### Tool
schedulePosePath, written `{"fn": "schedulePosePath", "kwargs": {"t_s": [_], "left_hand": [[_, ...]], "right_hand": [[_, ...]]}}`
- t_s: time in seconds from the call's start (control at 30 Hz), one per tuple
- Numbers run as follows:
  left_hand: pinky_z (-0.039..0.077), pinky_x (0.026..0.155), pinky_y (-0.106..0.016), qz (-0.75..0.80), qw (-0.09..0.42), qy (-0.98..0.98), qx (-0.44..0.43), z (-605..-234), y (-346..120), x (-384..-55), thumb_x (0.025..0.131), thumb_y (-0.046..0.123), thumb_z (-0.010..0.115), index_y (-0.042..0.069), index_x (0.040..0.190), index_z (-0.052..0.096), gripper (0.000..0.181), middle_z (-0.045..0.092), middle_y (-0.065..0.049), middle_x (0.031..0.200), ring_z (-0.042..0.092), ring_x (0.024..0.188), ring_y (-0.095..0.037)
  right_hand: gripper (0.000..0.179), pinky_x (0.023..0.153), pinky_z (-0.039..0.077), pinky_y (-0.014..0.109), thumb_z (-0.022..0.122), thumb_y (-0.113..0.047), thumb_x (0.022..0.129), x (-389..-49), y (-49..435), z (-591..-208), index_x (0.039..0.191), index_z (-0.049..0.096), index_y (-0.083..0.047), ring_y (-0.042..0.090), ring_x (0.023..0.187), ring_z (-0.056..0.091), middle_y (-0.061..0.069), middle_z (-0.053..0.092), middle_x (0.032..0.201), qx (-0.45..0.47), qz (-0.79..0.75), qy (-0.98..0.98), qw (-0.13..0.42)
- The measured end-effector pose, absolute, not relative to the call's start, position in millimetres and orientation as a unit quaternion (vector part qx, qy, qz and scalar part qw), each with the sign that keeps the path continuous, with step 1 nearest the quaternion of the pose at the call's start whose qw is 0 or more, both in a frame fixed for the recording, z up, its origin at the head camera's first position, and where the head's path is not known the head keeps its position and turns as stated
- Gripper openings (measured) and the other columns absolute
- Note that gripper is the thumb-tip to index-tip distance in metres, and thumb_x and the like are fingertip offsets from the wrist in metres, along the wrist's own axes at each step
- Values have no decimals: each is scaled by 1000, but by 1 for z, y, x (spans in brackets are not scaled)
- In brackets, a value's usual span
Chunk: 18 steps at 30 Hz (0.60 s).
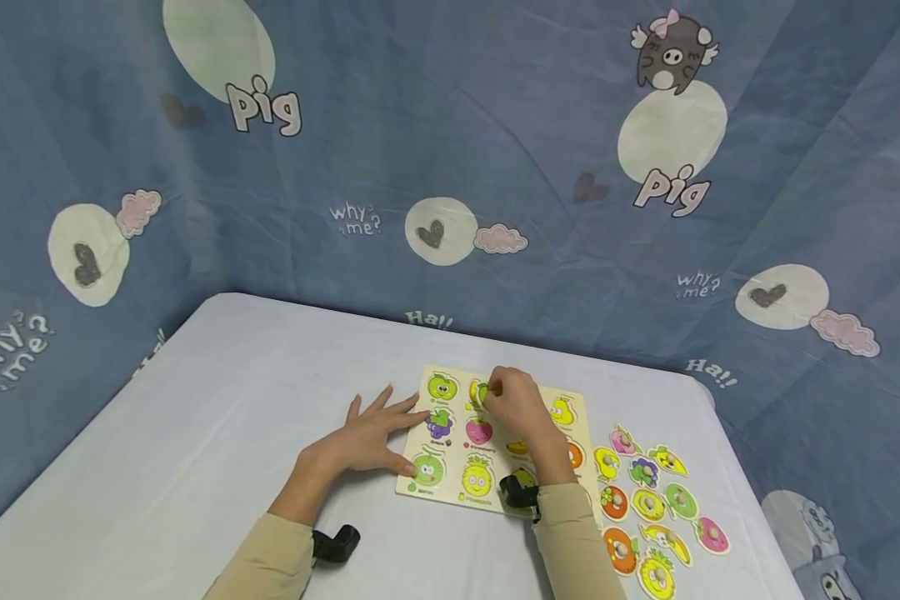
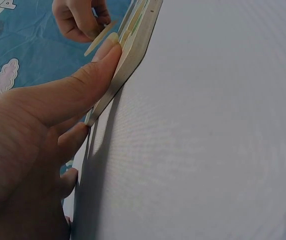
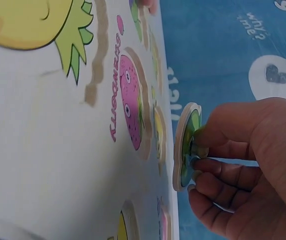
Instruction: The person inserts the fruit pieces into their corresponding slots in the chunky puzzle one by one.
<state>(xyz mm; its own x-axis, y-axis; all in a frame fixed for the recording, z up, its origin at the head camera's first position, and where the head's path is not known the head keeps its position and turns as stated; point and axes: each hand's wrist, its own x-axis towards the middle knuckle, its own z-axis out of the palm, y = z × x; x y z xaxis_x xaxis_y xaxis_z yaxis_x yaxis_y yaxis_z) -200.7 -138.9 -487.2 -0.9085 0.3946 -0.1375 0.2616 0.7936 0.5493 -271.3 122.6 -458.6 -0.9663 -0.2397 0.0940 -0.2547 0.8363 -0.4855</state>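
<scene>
A wooden fruit puzzle board [image 1: 453, 467] lies on the white table, with printed fruit faces in its recesses. My left hand [image 1: 360, 439] rests on its left edge, fingers spread; the thumb touches beside the melon picture [image 1: 428, 469] and a fingertip lies near the grape picture [image 1: 439, 424]. In my right hand [image 1: 521, 408], thumb and fingers pinch the knob of a green fruit puzzle piece [image 3: 186, 147]. That piece is tilted on edge above the back row of the board, as the right wrist view shows. The strawberry picture [image 3: 131, 101] appears nearer the camera.
Several loose knobbed fruit pieces lie right of the board, among them a grape piece [image 1: 643, 472], a strawberry piece [image 1: 712, 536], a banana piece [image 1: 666, 543] and a pineapple piece [image 1: 656, 575]. A blue printed curtain [image 1: 390, 150] hangs behind the table [image 1: 270, 375].
</scene>
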Motion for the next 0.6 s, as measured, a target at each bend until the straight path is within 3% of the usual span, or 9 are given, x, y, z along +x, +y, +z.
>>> {"fn": "schedulePosePath", "kwargs": {"t_s": [0.6], "left_hand": [[-8, 118, -71, 258, 124, 942, 174, -486, -139, -199, 70, 55, 83, 37, 148, 46, 88, 24, 6, 166, 1, 157, -34]], "right_hand": [[3, 63, 43, 28, 64, -12, 87, -274, 106, -458, 88, 65, -9, 16, 73, 51, 1, 59, 80, 142, 261, -955, -2]]}}
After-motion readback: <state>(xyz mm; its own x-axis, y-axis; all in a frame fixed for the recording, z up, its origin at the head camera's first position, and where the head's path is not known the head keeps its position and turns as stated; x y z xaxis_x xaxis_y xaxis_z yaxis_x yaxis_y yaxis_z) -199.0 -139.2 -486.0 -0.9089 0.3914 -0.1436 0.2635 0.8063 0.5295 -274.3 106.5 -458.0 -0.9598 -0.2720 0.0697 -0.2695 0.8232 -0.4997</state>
